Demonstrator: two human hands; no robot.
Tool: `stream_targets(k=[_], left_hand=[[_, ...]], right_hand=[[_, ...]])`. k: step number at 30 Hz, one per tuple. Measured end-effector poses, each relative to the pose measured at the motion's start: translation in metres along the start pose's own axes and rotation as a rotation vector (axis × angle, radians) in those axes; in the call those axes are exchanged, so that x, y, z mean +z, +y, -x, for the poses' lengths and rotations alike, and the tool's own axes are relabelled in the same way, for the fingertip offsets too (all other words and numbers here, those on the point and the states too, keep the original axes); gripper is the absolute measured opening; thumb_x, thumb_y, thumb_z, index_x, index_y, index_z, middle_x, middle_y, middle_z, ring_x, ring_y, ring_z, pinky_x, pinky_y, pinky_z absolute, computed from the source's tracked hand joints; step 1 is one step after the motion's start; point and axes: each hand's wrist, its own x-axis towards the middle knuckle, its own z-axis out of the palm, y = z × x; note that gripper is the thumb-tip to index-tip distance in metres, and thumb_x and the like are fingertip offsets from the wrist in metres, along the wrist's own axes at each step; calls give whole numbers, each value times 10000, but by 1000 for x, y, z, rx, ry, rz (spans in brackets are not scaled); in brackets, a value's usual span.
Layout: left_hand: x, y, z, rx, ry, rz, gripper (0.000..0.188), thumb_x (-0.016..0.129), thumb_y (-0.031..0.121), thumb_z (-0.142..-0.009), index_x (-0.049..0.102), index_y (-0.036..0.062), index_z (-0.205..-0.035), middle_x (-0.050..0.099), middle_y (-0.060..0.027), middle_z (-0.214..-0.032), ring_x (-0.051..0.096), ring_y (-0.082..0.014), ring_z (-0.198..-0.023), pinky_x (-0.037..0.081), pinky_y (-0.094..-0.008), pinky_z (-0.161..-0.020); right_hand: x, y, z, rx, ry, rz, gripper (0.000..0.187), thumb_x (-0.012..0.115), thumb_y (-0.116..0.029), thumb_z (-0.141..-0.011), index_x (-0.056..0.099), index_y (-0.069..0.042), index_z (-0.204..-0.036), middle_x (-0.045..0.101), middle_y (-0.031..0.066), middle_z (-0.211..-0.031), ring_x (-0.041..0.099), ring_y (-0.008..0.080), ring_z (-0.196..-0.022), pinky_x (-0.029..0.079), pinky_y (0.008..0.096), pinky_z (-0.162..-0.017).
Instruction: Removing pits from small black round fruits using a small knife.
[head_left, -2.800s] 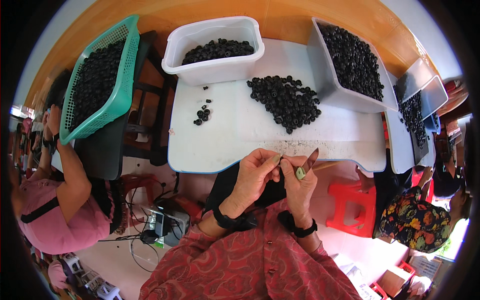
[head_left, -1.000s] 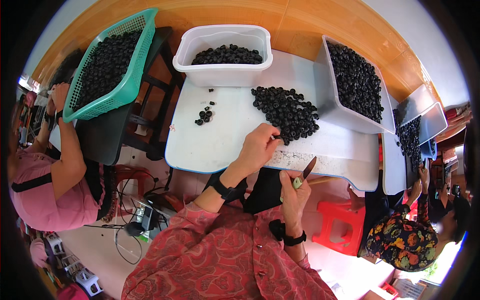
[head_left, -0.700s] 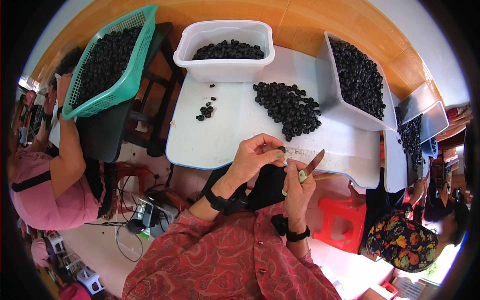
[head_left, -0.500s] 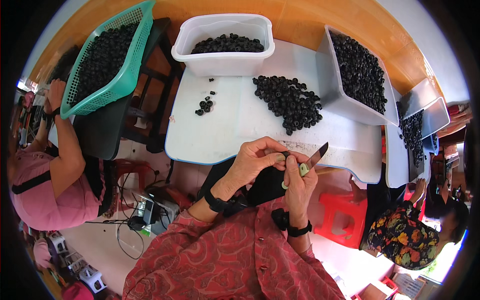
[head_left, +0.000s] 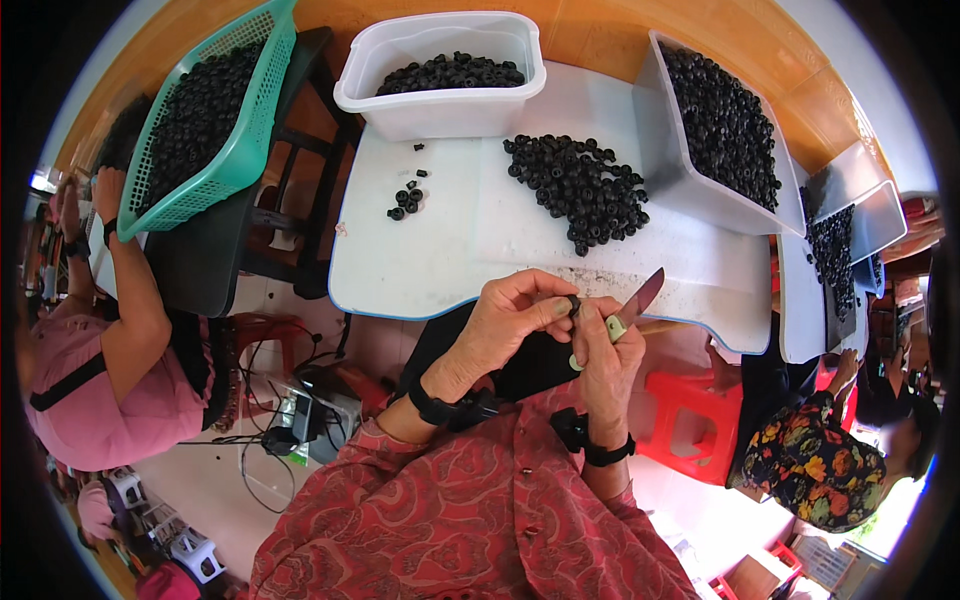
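Just past the table's near edge, my left hand (head_left: 500, 330) pinches a small black ring-shaped part (head_left: 574, 306) between thumb and fingertips. Close against it, my right hand (head_left: 608, 370) is closed round a knife with a pale green handle (head_left: 617, 326). Its blade (head_left: 644, 295) points up and to the right, away from the part. The right thumb and forefinger tips are at the part's side; whether they press on it I cannot tell. Beyond my hands a loose heap of similar black parts (head_left: 580, 190) lies on the white table (head_left: 420, 265).
A white tub (head_left: 440, 118) of black parts stands at the back, with a clear bin (head_left: 690, 180) of them at right. Several loose pieces (head_left: 405, 202) lie left. A green basket (head_left: 215, 185) is on a dark stand. People sit on both sides; a red stool (head_left: 690, 425) stands right.
The view has shifted slightly, so the table sits a little higher in the picture. My hands stay together, with the black part and the knife still held.
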Motion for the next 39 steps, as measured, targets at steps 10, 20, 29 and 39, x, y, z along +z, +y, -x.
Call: stream_targets(k=[10,20,29,39], left_hand=[[0,0,1,-31,-18,268,181,586,48,-956,613,-12,-1124,671,-97,-928,677,-146,-780,604,-299,-706],[-3,-5,5,6,-70,370,174,585,51,-955,571,-7,-1119,656,-113,-882,674,-174,-742,594,-305,-658],[-4,-5,6,7,-84,378,160,587,59,-956,574,-2,-1103,650,-111,-861,667,-171,-722,584,-304,-636],[-3,-3,6,0,-75,350,139,604,65,-949,590,11,-1077,643,-94,-836,649,-151,-690,550,-289,-600]], right_hand=[[-4,7,-3,-315,63,565,191,570,13,-915,628,-6,-1096,579,88,-803,591,189,-724,474,318,-601],[4,7,-3,-444,-70,825,503,574,126,-736,629,-60,-1201,564,132,-940,636,304,-810,532,411,-677],[6,7,-3,-435,-68,849,496,575,120,-741,639,-64,-1196,566,126,-932,648,300,-801,538,416,-662],[3,9,-3,-426,-83,867,471,578,105,-766,641,-81,-1194,565,121,-928,649,299,-785,534,414,-653]])
